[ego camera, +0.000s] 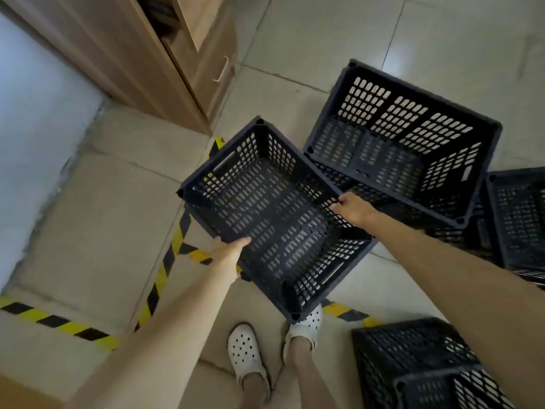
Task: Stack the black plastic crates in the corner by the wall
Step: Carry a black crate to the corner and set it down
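Both forearms are reaching out below me, the left hand (228, 255) and right hand (354, 208) clasping opposite rims of a black crate (274, 219) held off the floor over the striped tape (165, 261). She is carrying it, I'd say, toward the bare corner by the wall (38, 137); next it needs lowering squarely there.
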`<act>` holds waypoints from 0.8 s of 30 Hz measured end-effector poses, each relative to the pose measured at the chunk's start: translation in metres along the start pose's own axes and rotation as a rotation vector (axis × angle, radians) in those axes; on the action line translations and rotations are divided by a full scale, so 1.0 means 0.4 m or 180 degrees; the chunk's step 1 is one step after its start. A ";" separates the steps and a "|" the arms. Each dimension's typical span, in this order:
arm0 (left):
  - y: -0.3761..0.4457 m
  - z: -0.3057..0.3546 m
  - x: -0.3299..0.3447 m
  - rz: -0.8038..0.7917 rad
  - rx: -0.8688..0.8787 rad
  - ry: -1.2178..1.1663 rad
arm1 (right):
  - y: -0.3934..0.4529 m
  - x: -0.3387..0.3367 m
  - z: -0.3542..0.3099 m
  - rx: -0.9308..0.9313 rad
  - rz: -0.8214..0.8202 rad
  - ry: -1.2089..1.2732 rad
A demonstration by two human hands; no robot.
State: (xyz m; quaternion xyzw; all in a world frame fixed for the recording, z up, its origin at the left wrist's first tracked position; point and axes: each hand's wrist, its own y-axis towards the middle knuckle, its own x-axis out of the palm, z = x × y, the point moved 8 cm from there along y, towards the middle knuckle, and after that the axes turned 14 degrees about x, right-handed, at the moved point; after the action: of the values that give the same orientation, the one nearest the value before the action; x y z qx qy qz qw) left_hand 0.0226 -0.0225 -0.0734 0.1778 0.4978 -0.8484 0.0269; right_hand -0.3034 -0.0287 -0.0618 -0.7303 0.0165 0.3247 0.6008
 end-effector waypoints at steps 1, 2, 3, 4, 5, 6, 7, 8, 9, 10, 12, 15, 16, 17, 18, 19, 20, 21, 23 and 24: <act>0.012 -0.024 0.005 0.0062 -0.0061 -0.0008 | 0.020 0.012 0.011 0.0035 0.0014 -0.0005; 0.035 -0.050 0.013 0.0106 -0.0118 0.0000 | 0.049 0.017 0.019 0.0049 0.0077 0.0001; 0.053 -0.077 0.025 0.0091 -0.0189 -0.0002 | 0.078 0.024 0.030 0.0079 0.0138 -0.0015; 0.075 -0.104 0.039 0.0090 -0.0235 -0.0092 | 0.103 0.028 0.036 0.0087 0.0208 -0.0021; 0.092 -0.120 0.050 0.0137 -0.0221 -0.0163 | 0.126 0.034 0.040 0.0077 0.0284 -0.0057; 0.112 -0.132 0.057 0.0233 -0.0160 -0.0218 | 0.142 0.041 0.041 0.0063 0.0333 -0.0104; 0.131 -0.136 0.060 0.0363 -0.0063 -0.0273 | 0.162 0.046 0.041 0.0052 0.0360 -0.0128; 0.146 -0.138 0.062 0.0461 0.0036 -0.0287 | 0.178 0.049 0.039 0.0053 0.0366 -0.0164; 0.159 -0.143 0.063 0.0543 0.0109 -0.0300 | 0.197 0.055 0.039 0.0062 0.0329 -0.0192; 0.172 -0.153 0.062 0.0584 0.0118 -0.0335 | 0.210 0.060 0.038 0.0065 0.0295 -0.0217; 0.182 -0.172 0.061 0.0535 -0.0001 -0.0501 | 0.224 0.061 0.035 0.0102 0.0286 -0.0183; 0.199 -0.181 0.045 0.0482 -0.0099 -0.0663 | 0.230 0.047 0.029 0.0211 0.0419 -0.0057; 0.198 -0.180 0.036 0.0476 -0.0105 -0.0646 | 0.226 0.043 0.026 0.0261 0.0416 0.0006; 0.198 -0.178 0.024 0.0474 -0.0091 -0.0620 | 0.217 0.044 0.021 0.0305 0.0378 0.0027; 0.194 -0.174 0.011 0.0499 -0.0068 -0.0604 | 0.205 0.045 0.016 0.0350 0.0333 -0.0009; 0.188 -0.167 -0.005 0.0549 -0.0062 -0.0587 | 0.192 0.047 0.010 0.0398 0.0294 -0.0089; 0.177 -0.154 -0.024 0.0615 -0.0058 -0.0591 | 0.177 0.048 0.003 0.0440 0.0259 -0.0181; 0.167 -0.139 -0.043 0.0687 -0.0047 -0.0606 | 0.161 0.049 -0.005 0.0473 0.0221 -0.0269; 0.149 -0.104 -0.085 0.0813 -0.0047 -0.0630 | 0.127 0.051 -0.027 0.0528 0.0109 -0.0423; 0.140 -0.086 -0.105 0.0838 -0.0073 -0.0670 | 0.108 0.050 -0.041 0.0555 0.0053 -0.0494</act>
State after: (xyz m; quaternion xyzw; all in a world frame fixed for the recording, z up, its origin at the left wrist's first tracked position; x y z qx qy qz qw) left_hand 0.0840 -0.0269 -0.1216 0.1513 0.4743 -0.8458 0.1919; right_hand -0.2979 -0.0479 -0.1080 -0.6479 0.0042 0.3825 0.6587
